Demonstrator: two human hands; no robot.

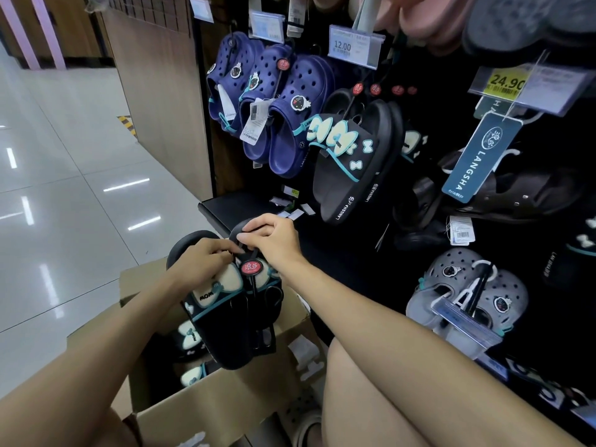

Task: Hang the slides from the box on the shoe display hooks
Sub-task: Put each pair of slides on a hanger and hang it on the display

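Observation:
A pair of black slides (225,324) with cream bows and teal trim is held above the open cardboard box (206,401). My left hand (203,262) grips the left slide's upper part, fingers curled by the hanger. My right hand (274,237) pinches the top of the black plastic hanger with its red round tag (252,267). More bow slides (190,340) lie inside the box. A matching pair (351,162) hangs on a display hook (358,91) above and to the right.
Navy clogs (274,104) hang at the upper left of the black display wall, grey clogs (467,291) at the lower right, dark shoes and price tags (354,43) further right. A black shelf edge (213,211) juts out behind the box. My knee (371,382) is beside the box. Glossy tiled floor (64,188) stretches left.

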